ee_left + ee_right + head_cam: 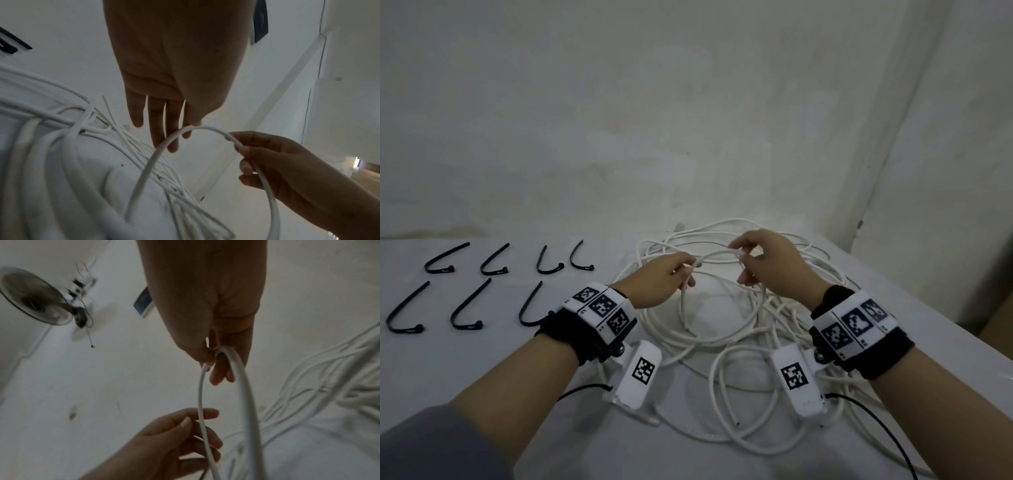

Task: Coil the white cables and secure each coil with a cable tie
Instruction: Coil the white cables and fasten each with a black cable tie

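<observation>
A loose tangle of white cables point(705, 341) lies on the white table point(482, 359) in front of me. Both hands hold one strand of white cable point(717, 252) lifted above the tangle, bent into an arc between them. My left hand point(685, 274) pinches it lightly between thumb and fingers, as the right wrist view shows point(195, 420). My right hand point(741, 260) pinches the other side of the arc between thumb and fingertips point(213, 360). From there the strand point(200, 391) drops into the tangle point(329, 378). Several black cable ties point(470, 298) lie in two rows at the left.
A pale wall stands close behind the table, with a corner at the right. The table's right edge point(935, 308) runs diagonally past the tangle. Thin black wires point(876, 421) trail from the wrist cameras over the near cables. A wall fan point(37, 301) shows in the right wrist view.
</observation>
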Demonstrator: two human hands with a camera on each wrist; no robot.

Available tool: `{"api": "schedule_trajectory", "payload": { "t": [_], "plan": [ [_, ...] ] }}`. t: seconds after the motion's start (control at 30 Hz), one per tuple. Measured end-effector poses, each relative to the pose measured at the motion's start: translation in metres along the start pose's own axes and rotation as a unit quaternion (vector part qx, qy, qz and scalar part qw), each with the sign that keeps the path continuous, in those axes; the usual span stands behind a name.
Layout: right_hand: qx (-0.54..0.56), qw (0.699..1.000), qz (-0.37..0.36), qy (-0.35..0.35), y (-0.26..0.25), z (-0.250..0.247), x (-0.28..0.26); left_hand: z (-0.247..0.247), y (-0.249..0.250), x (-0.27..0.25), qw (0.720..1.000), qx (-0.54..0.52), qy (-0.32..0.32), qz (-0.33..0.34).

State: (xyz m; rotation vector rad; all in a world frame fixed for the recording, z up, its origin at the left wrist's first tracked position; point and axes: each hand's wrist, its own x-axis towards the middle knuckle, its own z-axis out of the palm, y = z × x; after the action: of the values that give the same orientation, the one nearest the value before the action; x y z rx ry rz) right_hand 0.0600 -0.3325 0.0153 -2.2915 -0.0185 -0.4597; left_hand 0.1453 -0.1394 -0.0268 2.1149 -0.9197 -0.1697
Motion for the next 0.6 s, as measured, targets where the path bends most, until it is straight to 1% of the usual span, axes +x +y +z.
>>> {"api": "schedule_trajectory", "payload": {
  "t": [0.1,0.17,0.2,0.27,0.33,0.4,0.43,0.5,0.57,0.6],
  "plan": [
    [0.07,0.995,-0.053,0.057,-0.029,-0.009,-0.003,-0.01,0.012,-0.011,0.995,-0.094,0.04,0.011],
    [0.116,0.989,-0.065,0.065,-0.044,-0.012,-0.003,-0.019,0.022,-0.02,0.983,-0.167,0.082,0.002],
    [0.145,0.986,-0.062,0.057,-0.05,-0.011,-0.004,-0.025,0.027,-0.025,0.971,-0.216,0.103,-0.001],
    [0.23,0.973,-0.032,0.017,-0.058,-0.007,-0.005,-0.038,0.034,-0.037,0.937,-0.321,0.139,0.0],
    [0.302,0.952,-0.001,-0.046,-0.063,-0.001,-0.01,-0.057,0.038,-0.05,0.898,-0.405,0.169,0.003],
    [0.321,0.943,-0.01,-0.09,-0.066,0.006,-0.015,-0.077,0.038,-0.067,0.859,-0.479,0.182,0.007],
    [0.319,0.942,-0.028,-0.101,-0.068,0.009,-0.017,-0.086,0.037,-0.075,0.835,-0.519,0.182,0.009],
    [0.297,0.947,-0.065,-0.101,-0.073,0.014,-0.02,-0.1,0.032,-0.093,0.789,-0.587,0.181,0.02],
    [0.241,0.96,-0.113,-0.082,-0.079,0.02,-0.022,-0.108,0.029,-0.108,0.751,-0.633,0.183,0.036],
    [0.191,0.967,-0.151,-0.072,-0.082,0.024,-0.024,-0.111,0.029,-0.114,0.735,-0.651,0.183,0.045]
  ]
}}
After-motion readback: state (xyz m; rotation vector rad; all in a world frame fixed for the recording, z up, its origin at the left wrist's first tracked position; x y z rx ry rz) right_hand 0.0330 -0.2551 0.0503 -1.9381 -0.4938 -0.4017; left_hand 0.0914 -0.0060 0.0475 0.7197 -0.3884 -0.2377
